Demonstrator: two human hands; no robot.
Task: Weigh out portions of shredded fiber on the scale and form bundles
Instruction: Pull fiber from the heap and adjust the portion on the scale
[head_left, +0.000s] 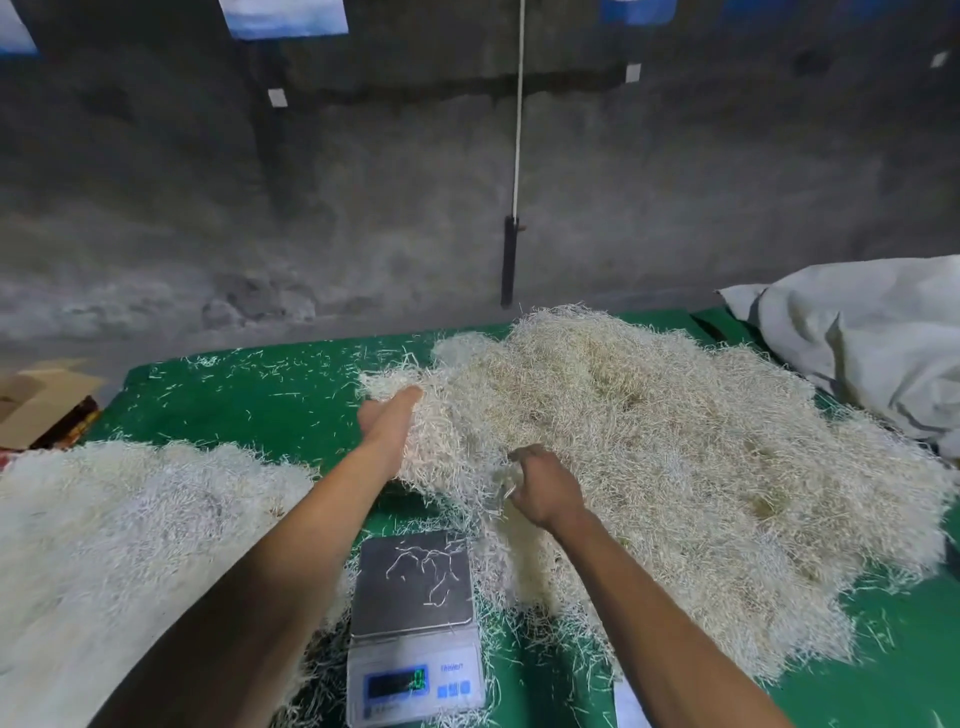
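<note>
Scale (414, 623) stands at the near edge of the desk (270, 400), between the two forearms and nearer the person than either hand. Its platform carries only a few stray strands; the display is lit, reading not legible.

The main fiber heap (649, 447) lies beyond and to the right of the scale. Both hands are at its near-left margin. The left hand (390, 422), fingers extended, lies flat against the left flank of a raised clump (441, 441). The right hand (545, 486), fingers curled, grasps into strands at the clump's near side. The clump sits between the hands, lifted off the cloth at its near edge, long axis running away from the person.

Judgement: the coming move is a pull toward the body and down onto the platform. The right hand is the nearer to it.

A second, paler fiber heap (119, 525) lies to the left of the scale.

Surface: green cloth, littered with loose strands. A white sack (872, 343) sits at far right, a cardboard box (36, 400) at far left, and a bare grey wall (363, 208) behind, with a white cord (518, 130) hanging down it.
</note>
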